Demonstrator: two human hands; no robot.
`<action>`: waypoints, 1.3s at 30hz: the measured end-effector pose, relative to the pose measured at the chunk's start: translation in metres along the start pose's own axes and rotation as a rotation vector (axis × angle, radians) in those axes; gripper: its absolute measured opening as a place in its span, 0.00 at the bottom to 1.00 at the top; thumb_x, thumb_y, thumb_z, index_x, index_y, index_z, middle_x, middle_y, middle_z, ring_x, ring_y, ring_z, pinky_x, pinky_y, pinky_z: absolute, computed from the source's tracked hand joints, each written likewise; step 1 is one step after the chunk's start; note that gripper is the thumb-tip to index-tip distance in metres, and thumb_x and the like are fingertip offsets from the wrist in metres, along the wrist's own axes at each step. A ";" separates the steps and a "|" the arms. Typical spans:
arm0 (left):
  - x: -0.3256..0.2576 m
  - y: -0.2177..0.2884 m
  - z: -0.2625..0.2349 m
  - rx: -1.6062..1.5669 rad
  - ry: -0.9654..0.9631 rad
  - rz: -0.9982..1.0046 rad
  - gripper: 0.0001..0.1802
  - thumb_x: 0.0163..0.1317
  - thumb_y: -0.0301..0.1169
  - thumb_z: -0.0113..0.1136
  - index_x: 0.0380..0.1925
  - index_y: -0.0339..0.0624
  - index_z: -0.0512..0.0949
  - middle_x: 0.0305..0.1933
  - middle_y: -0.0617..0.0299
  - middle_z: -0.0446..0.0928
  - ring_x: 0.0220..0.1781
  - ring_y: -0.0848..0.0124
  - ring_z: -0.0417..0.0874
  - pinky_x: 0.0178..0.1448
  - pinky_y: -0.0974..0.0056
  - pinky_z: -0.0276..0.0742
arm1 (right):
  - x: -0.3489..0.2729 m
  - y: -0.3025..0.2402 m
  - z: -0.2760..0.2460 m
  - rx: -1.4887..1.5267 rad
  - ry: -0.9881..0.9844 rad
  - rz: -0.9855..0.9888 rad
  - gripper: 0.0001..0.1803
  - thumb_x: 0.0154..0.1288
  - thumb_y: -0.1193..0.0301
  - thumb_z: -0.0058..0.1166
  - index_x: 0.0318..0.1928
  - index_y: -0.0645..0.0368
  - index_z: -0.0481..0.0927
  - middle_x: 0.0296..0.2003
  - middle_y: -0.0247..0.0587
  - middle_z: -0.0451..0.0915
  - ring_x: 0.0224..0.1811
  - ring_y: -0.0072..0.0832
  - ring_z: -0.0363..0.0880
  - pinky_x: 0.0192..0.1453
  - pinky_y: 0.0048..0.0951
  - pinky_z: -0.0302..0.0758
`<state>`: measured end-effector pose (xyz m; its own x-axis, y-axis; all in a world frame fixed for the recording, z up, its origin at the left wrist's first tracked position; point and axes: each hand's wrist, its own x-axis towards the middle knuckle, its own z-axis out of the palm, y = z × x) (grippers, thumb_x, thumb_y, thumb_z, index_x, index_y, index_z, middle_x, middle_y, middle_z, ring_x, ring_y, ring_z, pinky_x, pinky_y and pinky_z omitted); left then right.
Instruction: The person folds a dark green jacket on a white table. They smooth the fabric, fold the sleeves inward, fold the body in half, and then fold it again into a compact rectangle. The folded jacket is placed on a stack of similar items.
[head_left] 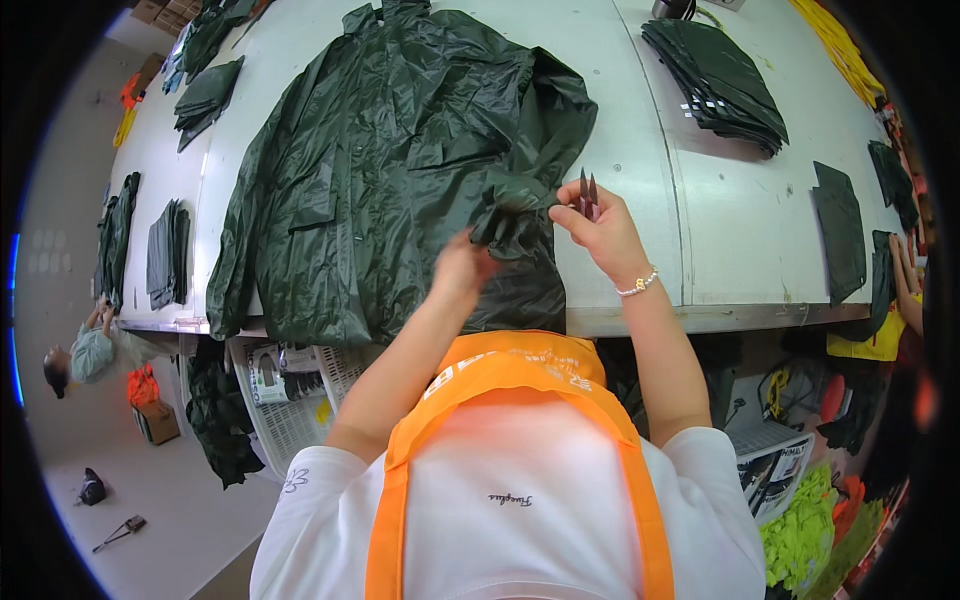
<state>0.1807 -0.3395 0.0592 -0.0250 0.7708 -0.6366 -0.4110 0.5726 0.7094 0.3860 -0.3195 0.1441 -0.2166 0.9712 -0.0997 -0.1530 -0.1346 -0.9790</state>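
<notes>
A dark green rain jacket (pixel 400 180) lies spread out on the pale table, its front facing up. The end of its right-hand sleeve (pixel 510 215) is bunched and lifted above the jacket body. My left hand (pixel 465 265), smeared by motion, grips the near side of this bunched cuff, its fingertips partly hidden by the cloth. On the other side my right hand (pixel 600 230) is closed round a pair of thread snips (pixel 588 190), blades pointing away from me. Thumb and forefinger of that hand meet at the edge of the sleeve.
Stacked dark green folded garments (pixel 715 80) lie at the far right, with another folded piece (pixel 840 230) nearer. More folded garments (pixel 168 255) are at the left. Below the table edge stand white baskets (pixel 285 420). Another person (pixel 90 350) is at the left; someone's arm (pixel 905 280) shows at right.
</notes>
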 end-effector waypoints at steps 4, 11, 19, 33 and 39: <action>-0.022 0.063 0.009 0.261 -0.160 0.820 0.27 0.55 0.26 0.51 0.58 0.41 0.67 0.55 0.61 0.74 0.58 0.68 0.72 0.64 0.62 0.62 | -0.005 -0.008 -0.010 -0.068 -0.088 0.066 0.05 0.62 0.73 0.59 0.38 0.58 0.78 0.26 0.23 0.74 0.26 0.09 0.66 0.30 0.13 0.63; -0.041 0.094 0.050 0.752 -0.604 0.820 0.29 0.49 0.22 0.63 0.55 0.39 0.72 0.51 0.61 0.75 0.56 0.73 0.72 0.64 0.67 0.63 | -0.006 -0.019 -0.016 0.034 -0.115 0.053 0.09 0.61 0.76 0.58 0.43 0.59 0.77 0.27 0.22 0.73 0.22 0.09 0.61 0.24 0.11 0.57; -0.041 0.089 0.073 0.615 -0.629 0.704 0.24 0.54 0.19 0.59 0.53 0.34 0.72 0.52 0.60 0.76 0.51 0.76 0.76 0.57 0.71 0.71 | -0.013 -0.023 -0.002 -0.464 0.158 -0.584 0.11 0.53 0.81 0.62 0.39 0.61 0.81 0.36 0.29 0.77 0.24 0.13 0.67 0.26 0.14 0.64; -0.040 0.084 0.066 0.811 -0.360 0.615 0.11 0.53 0.28 0.67 0.36 0.36 0.82 0.25 0.69 0.77 0.24 0.84 0.71 0.30 0.76 0.67 | -0.008 -0.009 0.004 -0.422 0.262 -0.283 0.08 0.66 0.72 0.53 0.41 0.63 0.72 0.32 0.38 0.77 0.29 0.22 0.74 0.35 0.22 0.72; -0.036 0.083 0.068 0.733 -0.342 0.488 0.10 0.53 0.28 0.66 0.35 0.37 0.83 0.25 0.69 0.78 0.24 0.85 0.72 0.28 0.76 0.67 | -0.031 -0.026 -0.018 -0.579 0.096 -0.150 0.10 0.67 0.69 0.53 0.41 0.62 0.72 0.34 0.38 0.75 0.33 0.24 0.75 0.39 0.24 0.73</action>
<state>0.2092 -0.3012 0.1614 0.2736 0.9451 -0.1787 0.2524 0.1087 0.9615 0.4144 -0.3427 0.1689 -0.1408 0.9884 0.0572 0.3808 0.1074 -0.9184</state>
